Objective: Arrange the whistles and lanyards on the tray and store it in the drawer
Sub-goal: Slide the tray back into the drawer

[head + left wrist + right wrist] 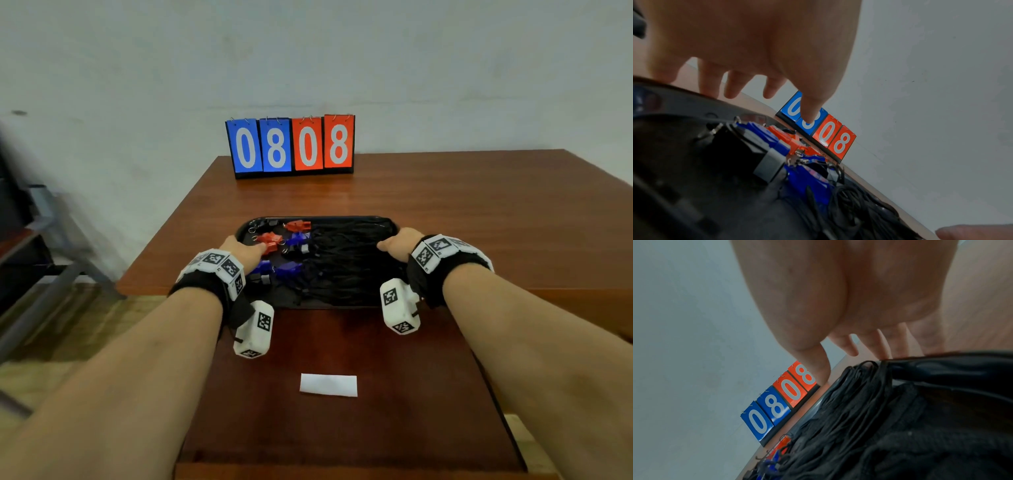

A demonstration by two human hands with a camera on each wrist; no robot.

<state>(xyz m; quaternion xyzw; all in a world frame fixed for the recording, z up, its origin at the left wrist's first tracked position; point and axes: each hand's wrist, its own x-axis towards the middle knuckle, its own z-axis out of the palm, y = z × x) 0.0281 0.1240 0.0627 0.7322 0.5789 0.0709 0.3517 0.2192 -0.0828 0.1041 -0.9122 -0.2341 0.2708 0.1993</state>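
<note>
My left hand (244,251) grips the left end of the black tray (318,219) and my right hand (399,244) grips its right end, thumbs over the rim. The tray sits on the worktop (445,205), red and blue whistles (270,238) heaped left, black lanyards (349,260) right (tangled together). A scoreboard (291,145) stands behind.

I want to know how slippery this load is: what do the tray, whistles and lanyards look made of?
Tray: probably plastic, glossy black rim with highlights. Whistles: seemingly hard moulded plastic, red and blue, with small metal rings. Lanyards: likely woven cord, matte black, lying in loose strands.
</note>
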